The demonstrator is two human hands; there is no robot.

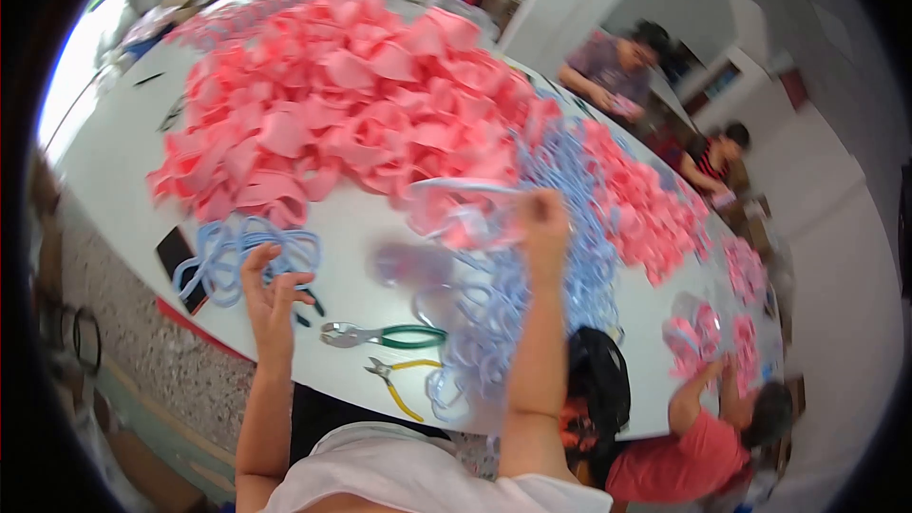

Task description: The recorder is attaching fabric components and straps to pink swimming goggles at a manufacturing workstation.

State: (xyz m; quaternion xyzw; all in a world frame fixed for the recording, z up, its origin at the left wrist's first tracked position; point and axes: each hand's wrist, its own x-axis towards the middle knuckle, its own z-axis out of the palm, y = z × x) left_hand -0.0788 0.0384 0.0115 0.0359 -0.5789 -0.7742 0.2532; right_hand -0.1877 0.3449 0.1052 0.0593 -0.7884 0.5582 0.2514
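Note:
My right hand is raised over the table, closed on one end of a pink piece with a pale blue cord. Motion blurs that piece, and its exact kind cannot be made out. Lower left, my left hand has its fingers apart and curled, with nothing seen in them. Right behind it lies a loose coil of light blue cord. Between my arms rest green-handled pliers and yellow-handled cutters. A dark-handled tool is partly hidden beside my left hand.
A large heap of pink curved pieces covers the far table. Tangled light blue cords spread rightward. A dark flat object lies at the left edge. A black bag stands by my right arm. Several people work around the table.

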